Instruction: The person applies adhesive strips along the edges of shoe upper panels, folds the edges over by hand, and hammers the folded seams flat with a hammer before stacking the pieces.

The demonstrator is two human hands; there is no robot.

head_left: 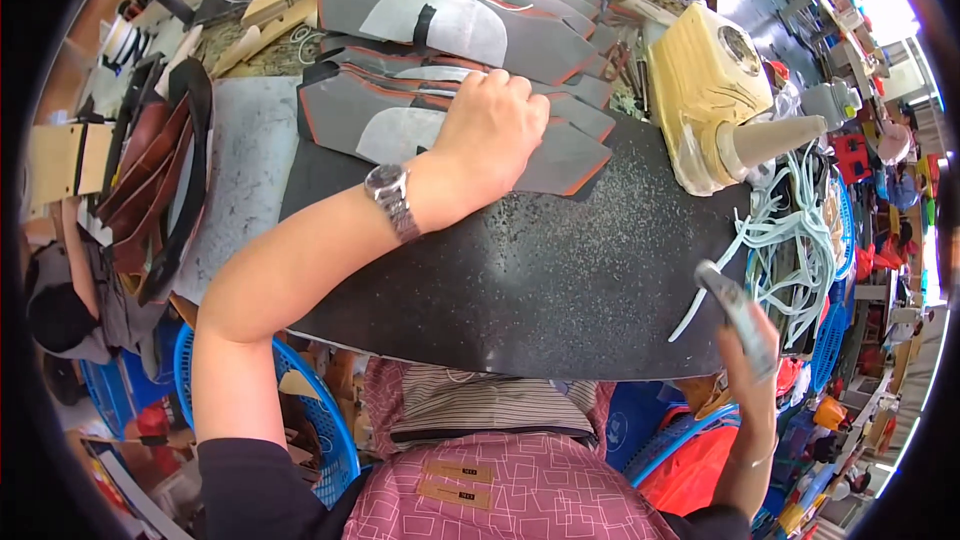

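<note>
My left hand (495, 125), closed with its fingertips hidden, presses onto the near stack of grey cut panels (560, 162) with red-orange edges and pale half-round patches. My wrist wears a metal watch. At the right side of the table my right hand (752, 355) is wrapped round a grey metal hand tool (738, 310), smeared by motion and held above the table's corner; I cannot make out its exact kind. Farther back lies a second stack of the same grey panels (540, 25), fanned in overlapping layers.
Small pale crumbs dot the black table mat (560, 290). At the right stand a yellowish glue-crusted container (700, 90) with a cone-shaped spout and a heap of pale blue strips (800, 240). Brown leather pieces (150, 180) hang at left. Blue baskets (335, 420) flank my lap.
</note>
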